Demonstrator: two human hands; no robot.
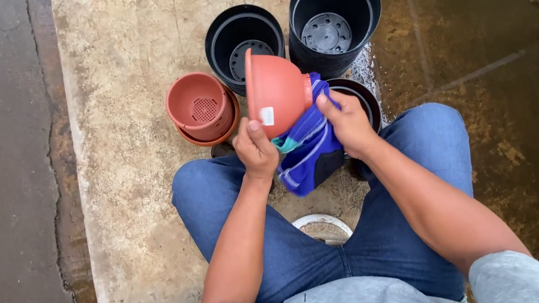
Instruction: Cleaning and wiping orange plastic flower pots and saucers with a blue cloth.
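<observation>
My left hand (256,152) grips a terracotta-coloured plastic pot (275,90), tipped on its side with its mouth facing left and a small white sticker near my thumb. My right hand (348,123) presses a blue cloth (310,149) with white stripes against the pot's base. The cloth hangs down between both hands, above my knees in blue jeans.
A terracotta inner basket pot (200,107) with a perforated bottom stands to the left. Two black plastic pots stand behind, a smaller one (243,44) and a larger one (333,17). Another black pot (360,93) sits behind my right hand. Wet ground lies right of the concrete slab (131,192).
</observation>
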